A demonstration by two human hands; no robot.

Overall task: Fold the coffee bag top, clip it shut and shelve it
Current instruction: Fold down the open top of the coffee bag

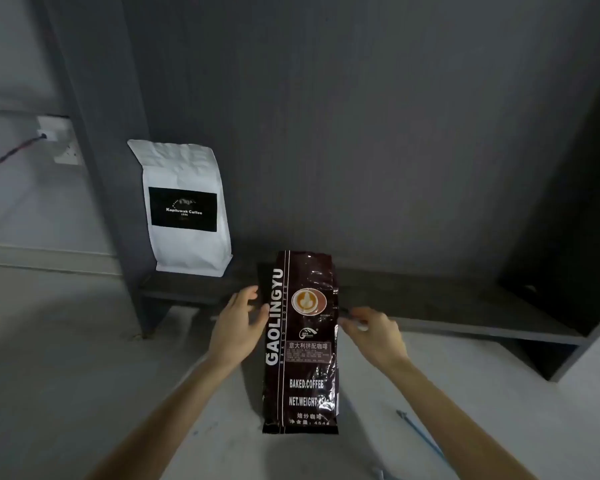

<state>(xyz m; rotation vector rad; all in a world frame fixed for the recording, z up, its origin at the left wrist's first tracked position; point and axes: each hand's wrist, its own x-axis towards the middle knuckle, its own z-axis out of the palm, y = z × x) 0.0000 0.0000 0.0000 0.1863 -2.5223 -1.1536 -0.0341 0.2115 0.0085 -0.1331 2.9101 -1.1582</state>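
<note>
Dark-brown foil Gaolingyu coffee bag (pixel 300 341): upright on the pale floor before the shelf (pixel 447 303). Our left hand (pixel 239 327) released, grazing its edge; right hand (pixel 371 334) loosely curled, contents unclear. We'd flatten the top squarely, creasing evenly before clipping.

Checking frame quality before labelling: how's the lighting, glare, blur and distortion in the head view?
Head view: dim, flat light, dark shelf swallowing detail; glossy dark coffee bag shows specular glare along its right edge and lower text; right hand is motion-blurred, left hand sharper; white coffee bag readable; wide-angle bending of the shelf's upright panels toward the frame edges.
</note>
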